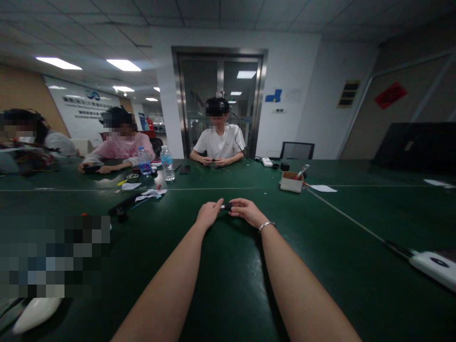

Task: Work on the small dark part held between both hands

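Observation:
Both my arms reach forward over a dark green table (228, 275). Between my hands is a small, dark, slim object (226, 207) with a shiny metallic part toward the left; its kind is too small to make out. My left hand (209, 213) pinches its metallic end between thumb and fingers. On the other side, the fingers of my right hand (247, 212) close round the black end. A silver bracelet (267, 226) circles my right wrist.
Two water bottles (167, 164) stand at the back left, near crumpled paper (151, 194). A small box (291, 182) holding tools sits back right. A white power strip (432, 266) lies at the right edge. Across the table sits a person in a white shirt (219, 145); others sit left.

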A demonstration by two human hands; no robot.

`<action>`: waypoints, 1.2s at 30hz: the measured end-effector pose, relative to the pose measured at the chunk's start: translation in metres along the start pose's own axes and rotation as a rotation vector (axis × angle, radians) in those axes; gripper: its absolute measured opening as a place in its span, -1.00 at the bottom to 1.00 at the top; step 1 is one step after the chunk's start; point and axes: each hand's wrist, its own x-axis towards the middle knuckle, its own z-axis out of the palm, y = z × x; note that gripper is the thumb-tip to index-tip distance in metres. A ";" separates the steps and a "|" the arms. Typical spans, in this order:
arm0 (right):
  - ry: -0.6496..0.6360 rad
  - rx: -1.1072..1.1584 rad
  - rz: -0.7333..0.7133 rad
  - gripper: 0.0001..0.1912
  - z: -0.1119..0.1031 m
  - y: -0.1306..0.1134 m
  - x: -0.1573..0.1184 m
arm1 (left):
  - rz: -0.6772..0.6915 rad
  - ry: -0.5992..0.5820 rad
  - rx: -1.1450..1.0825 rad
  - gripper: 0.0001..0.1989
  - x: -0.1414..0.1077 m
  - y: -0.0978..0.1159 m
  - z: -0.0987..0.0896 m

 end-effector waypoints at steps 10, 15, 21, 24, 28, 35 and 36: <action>0.029 -0.023 -0.012 -0.74 0.001 0.001 0.001 | 0.019 -0.006 -0.062 -0.41 -0.004 0.000 0.001; 0.049 -0.012 0.004 -0.75 0.000 0.002 0.002 | 0.051 -0.037 -0.130 -0.49 0.000 -0.008 0.005; 0.076 0.013 -0.010 -0.78 -0.001 0.003 0.004 | 0.104 -0.051 -0.230 -0.66 0.004 -0.013 0.005; 0.084 0.023 -0.010 -0.80 -0.001 0.004 0.004 | 0.084 -0.092 -0.300 -0.74 0.004 -0.011 0.003; 0.081 0.026 -0.013 -0.81 -0.002 0.004 0.005 | 0.052 -0.120 -0.430 -0.82 0.003 -0.006 0.001; 0.099 0.014 0.010 -0.84 -0.001 0.004 0.005 | 0.124 -0.074 -0.461 -0.79 0.003 -0.009 0.001; 0.098 0.012 0.014 -0.84 -0.001 0.004 0.005 | 0.134 -0.073 -0.459 -0.79 0.003 -0.010 0.001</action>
